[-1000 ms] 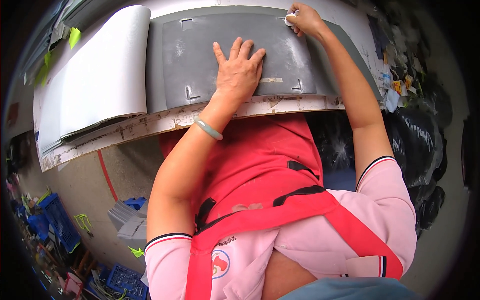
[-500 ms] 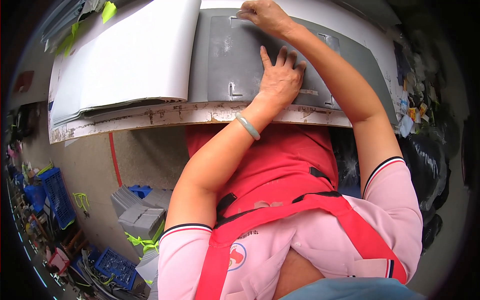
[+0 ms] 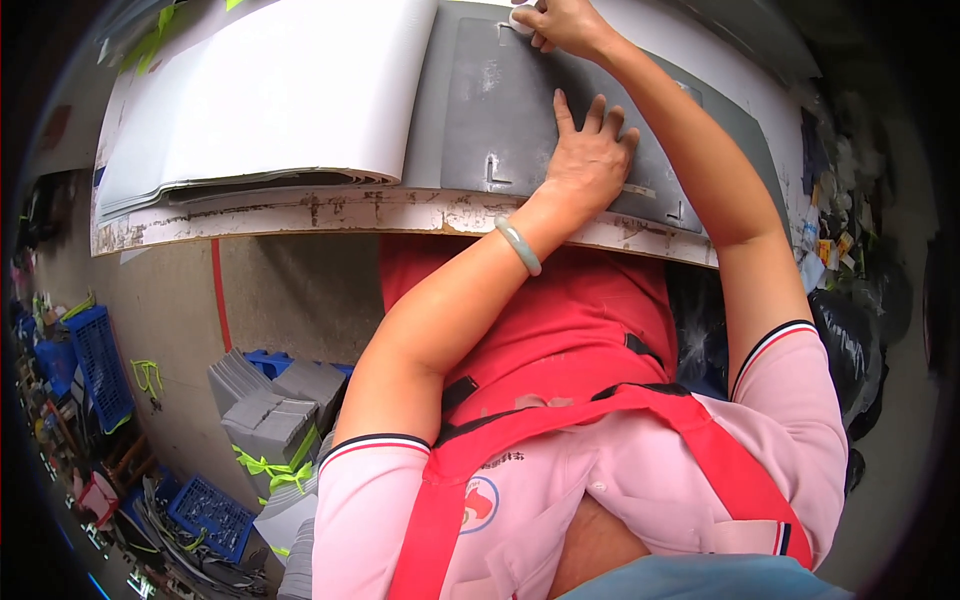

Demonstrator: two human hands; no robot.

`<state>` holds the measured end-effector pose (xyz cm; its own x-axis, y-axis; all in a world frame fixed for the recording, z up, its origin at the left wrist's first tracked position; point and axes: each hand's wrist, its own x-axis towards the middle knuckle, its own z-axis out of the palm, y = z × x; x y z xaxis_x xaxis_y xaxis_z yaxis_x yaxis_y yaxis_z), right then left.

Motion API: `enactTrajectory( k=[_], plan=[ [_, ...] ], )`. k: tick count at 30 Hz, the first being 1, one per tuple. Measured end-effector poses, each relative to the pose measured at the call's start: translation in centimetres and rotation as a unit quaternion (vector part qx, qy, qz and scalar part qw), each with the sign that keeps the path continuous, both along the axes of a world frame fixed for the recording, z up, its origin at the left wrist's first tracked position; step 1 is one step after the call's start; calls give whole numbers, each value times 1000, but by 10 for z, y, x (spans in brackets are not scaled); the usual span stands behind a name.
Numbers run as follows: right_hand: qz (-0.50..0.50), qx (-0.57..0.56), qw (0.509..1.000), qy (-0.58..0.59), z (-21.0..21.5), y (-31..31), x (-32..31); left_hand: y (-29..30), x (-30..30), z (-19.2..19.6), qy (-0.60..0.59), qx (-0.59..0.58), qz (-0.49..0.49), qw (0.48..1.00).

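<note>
A dark grey template sheet (image 3: 480,120) with L-shaped cut-outs near its corners and white powdery smears lies on a larger grey sheet (image 3: 425,140). My left hand (image 3: 590,165) rests on the template with its fingers spread, pressing it down, and a pale green bangle (image 3: 518,246) circles that wrist. At the template's far left corner, my right hand (image 3: 565,25) is closed in a pinch around a small whitish rounded piece (image 3: 522,18), beside the corner cut-out. The fingers hide part of that piece, so its kind cannot be made out.
A thick folded stack of white-faced sheets (image 3: 270,90) lies to the left on the worn white table (image 3: 300,215). Bundled grey pieces (image 3: 270,425) with yellow-green ties and blue crates (image 3: 210,515) stand on the floor at left. Black plastic bags (image 3: 845,340) are at right.
The view has shifted, so the table and sheets appear farther right and higher. My right hand stays by the far left corner cut-out, its pinch slightly turned; my left hand keeps its place.
</note>
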<state>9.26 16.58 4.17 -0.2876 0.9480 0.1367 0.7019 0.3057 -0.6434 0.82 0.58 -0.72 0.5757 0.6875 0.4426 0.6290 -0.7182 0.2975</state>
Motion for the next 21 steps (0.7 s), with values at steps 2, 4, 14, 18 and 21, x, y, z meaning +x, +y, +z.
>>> enactTrajectory(
  k=[2, 4, 14, 18, 21],
  plan=[
    [-26, -26, 974, 225, -6, -6, -4, -1, 0, 2, 4, -6, -10, 1000],
    [-95, -90, 974, 187, -1, -2, -18, 0, -2, 4, 3, -6, -11, 1000],
    [-154, -188, 954, 175, 12, -28, -29, -2, -1, 3, -30, -1, -18, 999],
    [-119, -291, 940, 134, 14, -86, -36, -1, 7, -1, 112, -86, 10, 990],
    [-3, -281, 958, 55, 41, -132, -65, 5, -3, -14, -110, -99, -42, 988]
  ],
)
